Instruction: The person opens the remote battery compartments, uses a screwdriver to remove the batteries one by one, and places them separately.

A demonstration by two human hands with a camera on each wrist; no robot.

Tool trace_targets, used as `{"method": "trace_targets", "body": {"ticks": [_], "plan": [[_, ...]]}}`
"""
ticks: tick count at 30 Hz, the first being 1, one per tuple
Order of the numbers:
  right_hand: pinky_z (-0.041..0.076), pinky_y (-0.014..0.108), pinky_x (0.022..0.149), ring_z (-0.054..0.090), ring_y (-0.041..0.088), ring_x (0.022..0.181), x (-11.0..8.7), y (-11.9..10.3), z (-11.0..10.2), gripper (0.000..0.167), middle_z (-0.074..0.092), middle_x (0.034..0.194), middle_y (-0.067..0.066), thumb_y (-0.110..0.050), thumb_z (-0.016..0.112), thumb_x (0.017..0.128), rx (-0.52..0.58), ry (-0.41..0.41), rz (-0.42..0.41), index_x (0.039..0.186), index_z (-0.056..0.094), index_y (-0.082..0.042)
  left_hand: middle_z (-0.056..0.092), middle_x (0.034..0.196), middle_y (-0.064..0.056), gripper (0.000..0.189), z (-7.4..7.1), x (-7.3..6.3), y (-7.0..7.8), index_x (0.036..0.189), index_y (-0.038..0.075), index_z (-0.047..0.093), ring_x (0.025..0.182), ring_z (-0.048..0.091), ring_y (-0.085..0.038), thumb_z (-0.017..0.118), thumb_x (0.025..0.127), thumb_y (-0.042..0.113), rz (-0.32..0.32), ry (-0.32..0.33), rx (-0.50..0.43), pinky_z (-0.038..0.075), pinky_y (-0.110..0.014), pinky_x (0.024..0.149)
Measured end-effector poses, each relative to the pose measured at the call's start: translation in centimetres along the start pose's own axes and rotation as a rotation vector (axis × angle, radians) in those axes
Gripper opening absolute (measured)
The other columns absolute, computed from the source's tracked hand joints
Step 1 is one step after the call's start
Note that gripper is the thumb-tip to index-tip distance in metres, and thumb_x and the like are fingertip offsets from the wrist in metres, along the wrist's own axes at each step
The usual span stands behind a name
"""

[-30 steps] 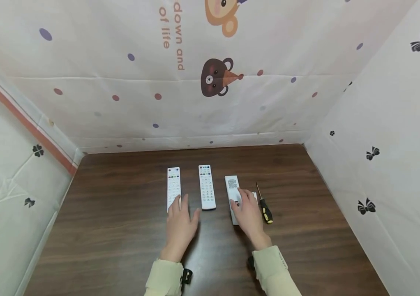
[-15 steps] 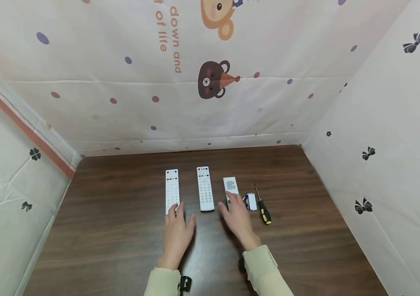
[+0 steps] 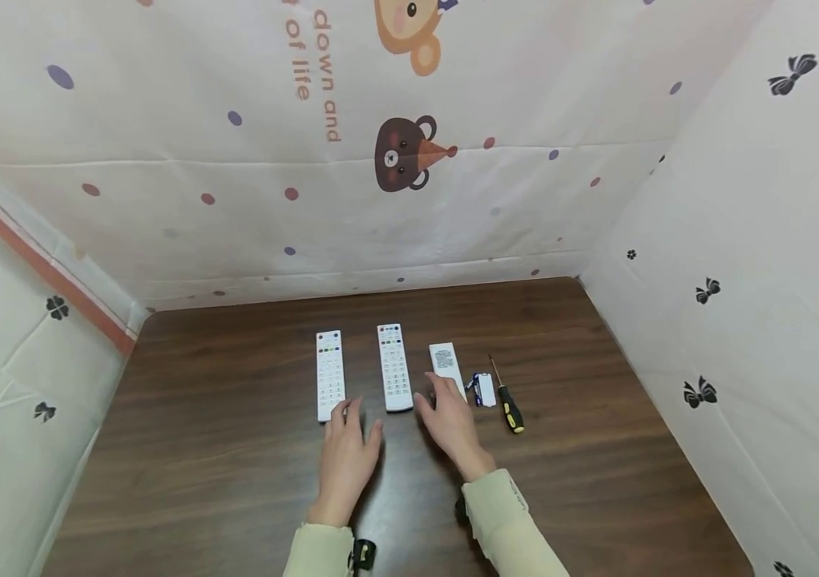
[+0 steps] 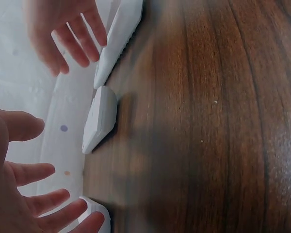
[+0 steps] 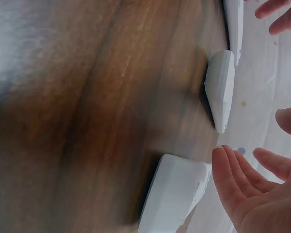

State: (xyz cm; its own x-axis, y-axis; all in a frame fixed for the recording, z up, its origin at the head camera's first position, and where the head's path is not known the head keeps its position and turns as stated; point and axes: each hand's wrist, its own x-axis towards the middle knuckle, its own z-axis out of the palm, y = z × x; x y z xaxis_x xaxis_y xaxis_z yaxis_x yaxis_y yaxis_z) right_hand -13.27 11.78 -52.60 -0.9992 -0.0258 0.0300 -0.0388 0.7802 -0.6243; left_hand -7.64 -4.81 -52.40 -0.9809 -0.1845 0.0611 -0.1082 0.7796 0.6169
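Three white remote controls lie in a row. My left hand (image 3: 346,461), fingers relaxed and spread, hovers by the near end of the left remote control (image 3: 330,369). The middle remote control (image 3: 395,369) lies buttons up between my hands. My right hand (image 3: 450,425) is held over the near part of the right remote control (image 3: 444,359), which lies face down with a printed label showing; its near end is hidden. In the right wrist view, the right hand's fingers (image 5: 247,179) are extended beside that remote control with nothing between them.
Right of the face-down remote control are blue-and-white batteries (image 3: 476,389) and a small white cover (image 3: 487,390). Farther right lies a black-and-yellow screwdriver (image 3: 511,413), tip pointing away. Printed cloth walls (image 3: 236,232) enclose the far edge and sides of the wooden table (image 3: 200,449).
My right hand has moved left, off the small white cover and batteries, to the face-down remote control. The left hand has drawn slightly back from the left remote control.
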Motion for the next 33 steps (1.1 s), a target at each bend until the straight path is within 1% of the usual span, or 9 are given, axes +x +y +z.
{"method": "trace_targets", "body": {"ticks": [5,9,14,18,22,27,33], "plan": [[0.046,0.035,0.072,0.055,0.016,0.087,0.8,-0.6,0.8,0.05,0.052,0.11,0.008,-0.037,0.055,0.086,-0.008,-0.011,-0.006,0.128,0.046,-0.011,0.038,0.13,-0.013,0.052,-0.7,-0.2,-0.4,0.125,0.007,0.048,0.113,0.04,-0.03,0.058,0.084,0.037,-0.007,-0.005,0.001,0.04,-0.047,0.085],[0.046,0.038,0.073,0.054,0.02,0.086,1.4,-1.2,1.4,0.054,0.052,0.106,0.01,-0.038,0.055,0.086,-0.017,-0.045,0.014,0.128,0.044,-0.007,0.038,0.13,-0.013,0.05,-1.2,-0.5,-0.7,0.125,0.006,0.049,0.112,0.041,-0.029,0.058,0.085,0.036,-0.014,-0.004,-0.006,0.04,-0.046,0.086],[0.044,0.042,0.077,0.054,0.024,0.092,1.8,-2.0,1.6,0.057,0.052,0.107,0.013,-0.039,0.056,0.085,-0.028,-0.09,0.041,0.129,0.042,-0.005,0.039,0.129,-0.012,0.048,-1.8,-0.7,-1.0,0.122,0.007,0.052,0.112,0.042,-0.029,0.059,0.084,0.035,-0.01,0.03,-0.008,0.041,-0.045,0.085],[0.043,0.044,0.08,0.052,0.028,0.099,2.0,-2.9,2.3,0.059,0.051,0.111,0.017,-0.039,0.056,0.085,-0.05,-0.127,0.036,0.13,0.041,-0.002,0.04,0.128,-0.012,0.045,-2.6,-0.9,-1.7,0.121,0.009,0.054,0.11,0.043,-0.029,0.059,0.083,0.035,-0.024,0.061,-0.011,0.042,-0.044,0.083],[0.042,0.046,0.082,0.05,0.031,0.104,2.2,-2.5,2.5,0.063,0.049,0.117,0.02,-0.04,0.056,0.085,-0.064,-0.146,0.064,0.131,0.038,-0.001,0.041,0.127,-0.012,0.044,-2.6,-0.9,-1.7,0.119,0.01,0.055,0.108,0.043,-0.03,0.06,0.083,0.035,-0.015,0.069,-0.02,0.042,-0.044,0.082],[0.04,0.047,0.086,0.047,0.034,0.109,2.6,-2.3,3.4,0.07,0.045,0.124,0.023,-0.044,0.057,0.083,-0.075,-0.166,0.087,0.133,0.035,0.0,0.04,0.127,-0.012,0.044,-2.6,-0.9,-1.9,0.119,0.01,0.054,0.109,0.043,-0.029,0.059,0.083,0.035,-0.018,0.065,-0.021,0.042,-0.044,0.082],[0.039,0.047,0.088,0.045,0.036,0.111,3.3,-2.3,3.9,0.076,0.043,0.125,0.024,-0.05,0.057,0.081,-0.103,-0.169,0.096,0.134,0.033,0.0,0.041,0.127,-0.012,0.044,-2.6,-0.9,-1.9,0.12,0.01,0.054,0.11,0.043,-0.029,0.059,0.083,0.034,-0.027,0.057,-0.021,0.043,-0.045,0.08]]}}
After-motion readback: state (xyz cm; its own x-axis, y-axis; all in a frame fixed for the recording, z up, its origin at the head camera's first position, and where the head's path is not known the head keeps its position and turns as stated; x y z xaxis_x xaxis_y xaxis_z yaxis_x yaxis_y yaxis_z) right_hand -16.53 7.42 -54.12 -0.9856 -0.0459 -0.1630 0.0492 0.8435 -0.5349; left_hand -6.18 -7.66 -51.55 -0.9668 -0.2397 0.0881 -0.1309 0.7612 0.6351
